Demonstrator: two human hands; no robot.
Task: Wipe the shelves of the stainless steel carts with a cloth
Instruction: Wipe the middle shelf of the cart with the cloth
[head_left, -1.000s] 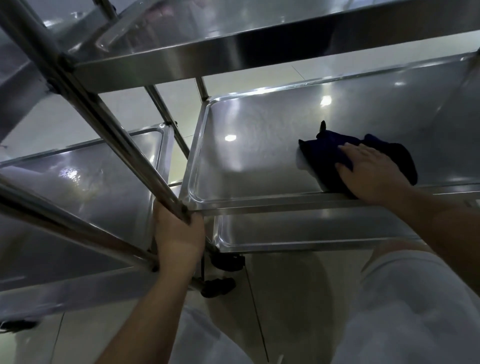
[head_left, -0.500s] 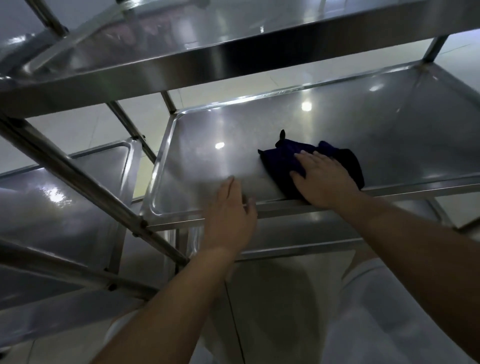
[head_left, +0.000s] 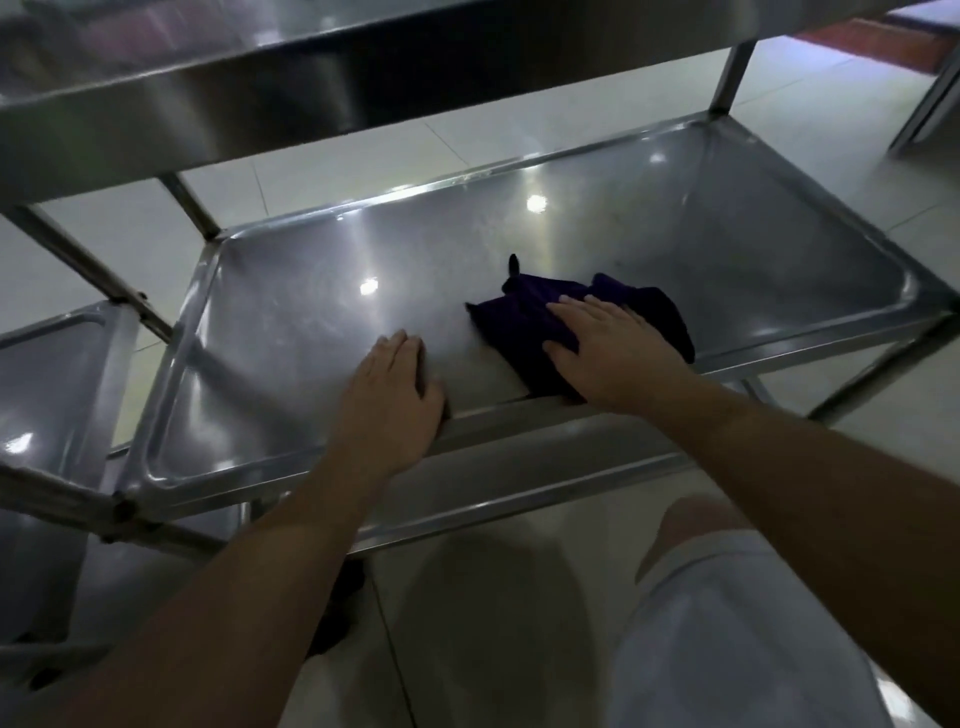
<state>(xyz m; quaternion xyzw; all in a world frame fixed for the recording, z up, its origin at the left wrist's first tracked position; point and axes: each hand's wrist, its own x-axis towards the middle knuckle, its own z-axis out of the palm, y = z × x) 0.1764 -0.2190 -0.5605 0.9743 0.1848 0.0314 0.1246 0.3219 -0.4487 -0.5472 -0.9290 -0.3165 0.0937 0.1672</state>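
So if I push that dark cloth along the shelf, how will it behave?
The dark cloth lies rumpled, so it is probably floppy and may bunch. Under the flat right hand it should slide easily on the glossy shelf.

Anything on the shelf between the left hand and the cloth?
Nothing: in the head view, only bare steel shelf lies between the left hand and the cloth.

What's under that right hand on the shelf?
A dark cloth, pressed flat by the right hand onto the middle shelf. The steel directly beneath the cloth is covered, so its condition can't be seen.
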